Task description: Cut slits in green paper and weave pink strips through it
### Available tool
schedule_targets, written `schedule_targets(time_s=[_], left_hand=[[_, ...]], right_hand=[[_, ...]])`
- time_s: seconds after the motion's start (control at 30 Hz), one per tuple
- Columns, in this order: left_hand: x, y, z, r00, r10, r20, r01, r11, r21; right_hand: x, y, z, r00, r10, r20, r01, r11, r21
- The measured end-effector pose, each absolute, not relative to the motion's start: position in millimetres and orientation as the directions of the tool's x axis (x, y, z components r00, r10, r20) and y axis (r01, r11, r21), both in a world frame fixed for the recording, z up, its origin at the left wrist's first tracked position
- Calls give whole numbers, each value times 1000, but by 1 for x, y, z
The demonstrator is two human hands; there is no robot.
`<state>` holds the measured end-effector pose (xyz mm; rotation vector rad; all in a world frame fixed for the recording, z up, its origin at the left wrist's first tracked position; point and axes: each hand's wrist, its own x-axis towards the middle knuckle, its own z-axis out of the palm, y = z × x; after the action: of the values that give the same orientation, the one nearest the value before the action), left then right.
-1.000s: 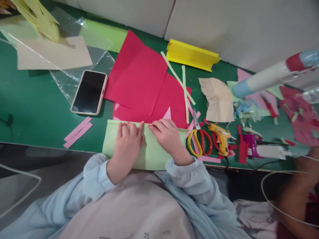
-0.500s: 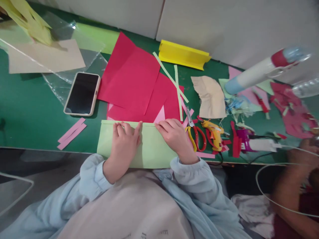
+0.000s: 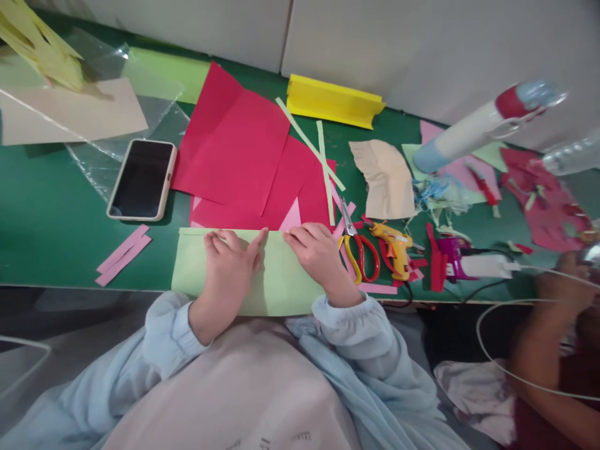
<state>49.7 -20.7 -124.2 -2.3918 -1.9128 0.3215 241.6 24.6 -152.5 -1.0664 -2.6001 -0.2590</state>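
A light green paper sheet (image 3: 276, 281) lies at the table's near edge, with a narrow fold along its far edge. My left hand (image 3: 229, 265) rests on its left part, thumb and fingers apart, fingertips at the fold. At the right part, my right hand (image 3: 319, 256) has its fingers together, pressed on the folded edge. Red paper sheets (image 3: 239, 144) lie just beyond the green one, with pink paper (image 3: 291, 215) showing between them. Two thin pale green strips (image 3: 323, 162) cross on the red paper's right side.
A phone (image 3: 142, 180) and pink strips (image 3: 122, 255) lie left. Scissors (image 3: 359, 250), a yellow glue gun (image 3: 394, 244), beige cloth-like piece (image 3: 384, 178) and bottle (image 3: 469, 137) are right. A yellow folded piece (image 3: 332, 101) stands behind. Another person's arm (image 3: 544, 350) is at far right.
The view has shifted slightly, so most table items appear further left. My left thumb now lies a little farther right along the fold; my right hand stays at the fold.
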Motion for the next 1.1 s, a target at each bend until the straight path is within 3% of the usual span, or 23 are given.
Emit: schedule_targets(time_s=[0.27, 0.57, 1.1], left_hand=[[54, -18, -125, 299, 950, -86, 931, -310, -190], [71, -18, -137, 386, 922, -11, 920, -386, -67], [-6, -56, -147, 128, 987, 99, 991, -131, 27]], right_hand=[[239, 25, -152, -670, 646, 366, 707, 706, 49], [239, 25, -154, -670, 657, 344, 712, 700, 50], [242, 23, -151, -685, 624, 376, 696, 713, 85]])
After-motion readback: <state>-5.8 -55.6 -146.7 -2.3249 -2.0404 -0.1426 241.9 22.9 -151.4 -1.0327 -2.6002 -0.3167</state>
